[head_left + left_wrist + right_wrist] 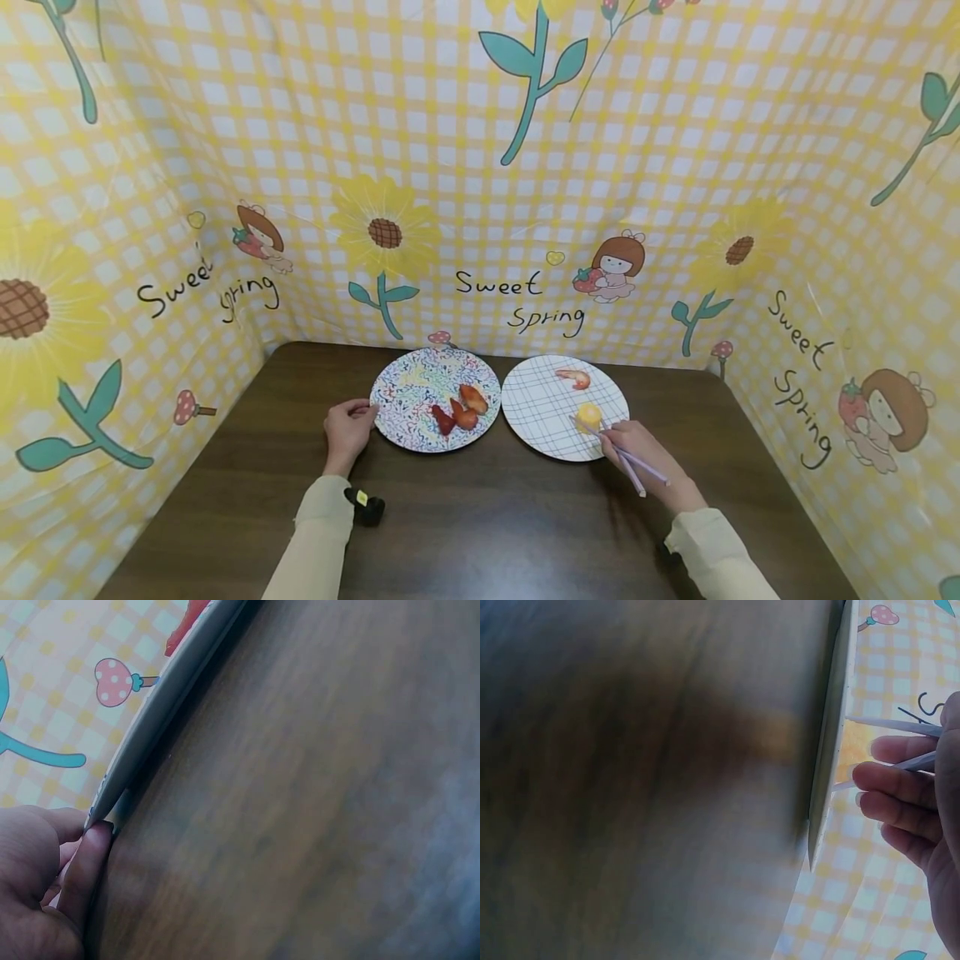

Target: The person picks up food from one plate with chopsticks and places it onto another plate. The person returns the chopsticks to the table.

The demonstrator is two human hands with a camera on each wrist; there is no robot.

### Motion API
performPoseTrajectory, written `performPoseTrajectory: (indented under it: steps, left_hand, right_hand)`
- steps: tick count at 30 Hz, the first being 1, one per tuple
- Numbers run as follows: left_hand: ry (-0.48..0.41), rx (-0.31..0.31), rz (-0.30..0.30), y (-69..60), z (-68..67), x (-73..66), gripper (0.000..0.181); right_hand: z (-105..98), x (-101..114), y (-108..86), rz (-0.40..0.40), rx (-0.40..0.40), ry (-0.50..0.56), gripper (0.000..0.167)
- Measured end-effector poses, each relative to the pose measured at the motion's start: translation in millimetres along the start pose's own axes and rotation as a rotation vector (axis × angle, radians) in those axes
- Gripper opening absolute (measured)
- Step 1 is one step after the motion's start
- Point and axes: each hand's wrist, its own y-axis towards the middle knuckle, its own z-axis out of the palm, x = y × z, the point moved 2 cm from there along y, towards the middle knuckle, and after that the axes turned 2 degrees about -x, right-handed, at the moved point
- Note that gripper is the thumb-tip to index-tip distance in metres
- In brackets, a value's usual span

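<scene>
My left hand [349, 433] pinches the left rim of a plate with a colourful speckled pattern [412, 421]; the left wrist view shows fingertips on both sides of that rim. Several reddish-brown food pieces [467, 417] lie on its right part. Held in my right hand [645, 458] is a pair of pale purple chopsticks [637, 467]. Their tips lie on either side of a round yellow food piece [588, 415] at the plate with blue grid lines [536, 417]. Whether the yellow piece is lifted, I cannot tell. A shrimp [576, 379] lies farther back on the gridded plate.
Both plates sit side by side near the back of a dark wooden table [450, 525]. A yellow checked cloth [450, 208] with sunflowers and lettering hangs around the back and sides. A black device [367, 506] is worn on my left wrist.
</scene>
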Motion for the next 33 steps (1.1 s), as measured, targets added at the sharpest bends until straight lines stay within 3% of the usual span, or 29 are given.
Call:
performPoseTrajectory:
  steps: [7,14,33]
  left_hand:
    - [0.015,0.009,-0.007,-0.2,-0.4,0.0,0.027]
    - [0.013,0.024,-0.008,0.6,1.0,0.9,0.028]
    - [0.022,0.018,-0.015,1.1,-1.0,1.4,0.029]
  right_hand:
    - [1.8,-1.6,2.4,-0.017,-0.034,0.009,0.016]
    - [3.3,-4.1,6.0,-0.027,-0.063,0.005,0.031]
    - [1.7,-9.3,9.3,0.0,-0.056,-0.015,0.036]
